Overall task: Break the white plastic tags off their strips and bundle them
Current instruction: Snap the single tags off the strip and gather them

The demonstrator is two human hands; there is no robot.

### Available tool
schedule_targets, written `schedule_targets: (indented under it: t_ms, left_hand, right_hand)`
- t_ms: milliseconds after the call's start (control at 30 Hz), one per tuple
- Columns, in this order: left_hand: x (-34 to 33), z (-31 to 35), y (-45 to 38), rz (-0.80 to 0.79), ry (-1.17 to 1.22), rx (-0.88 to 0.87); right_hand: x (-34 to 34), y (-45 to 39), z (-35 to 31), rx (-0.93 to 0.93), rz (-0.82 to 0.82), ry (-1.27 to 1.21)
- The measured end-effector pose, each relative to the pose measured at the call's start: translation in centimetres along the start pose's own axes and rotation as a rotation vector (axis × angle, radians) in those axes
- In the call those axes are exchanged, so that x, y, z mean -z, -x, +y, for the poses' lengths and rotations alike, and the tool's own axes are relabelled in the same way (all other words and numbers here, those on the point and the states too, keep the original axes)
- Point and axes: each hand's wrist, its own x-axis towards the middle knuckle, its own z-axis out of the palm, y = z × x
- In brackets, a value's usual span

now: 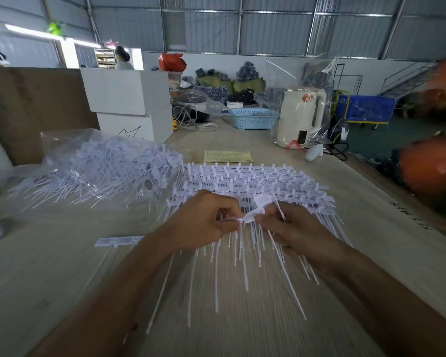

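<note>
Meanwhile both hands' fingers pinch white tag [252, 216] above strips [255, 181]; loose tag heap [101, 166] left, kettle [301, 117] behind.

A pale wood-grain surface [281, 140] stretches toward a white lower wall [268, 65] under grey corrugated metal cladding [276, 27]. Stacked white cardboard boxes [129, 99] stand far left; dark green floor [386, 140] lies right.
</note>
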Motion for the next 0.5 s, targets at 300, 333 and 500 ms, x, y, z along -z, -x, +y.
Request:
schedule_targets:
  t_ms: [300,333,500]
  left_hand:
    - [1.5,0.4,0.1,0.026,0.164,-0.031]
    - [1.6,0.3,0.1,0.045,0.167,-0.034]
    - [1.8,0.0,0.4,0.045,0.126,-0.049]
  right_hand:
    - [-0.1,-0.1,0.0,0.162,0.056,0.065]
    - [0.0,-0.1,0.0,0.184,0.054,0.104]
    - [-0.1,-0.3,0.5,0.207,0.005,0.25]
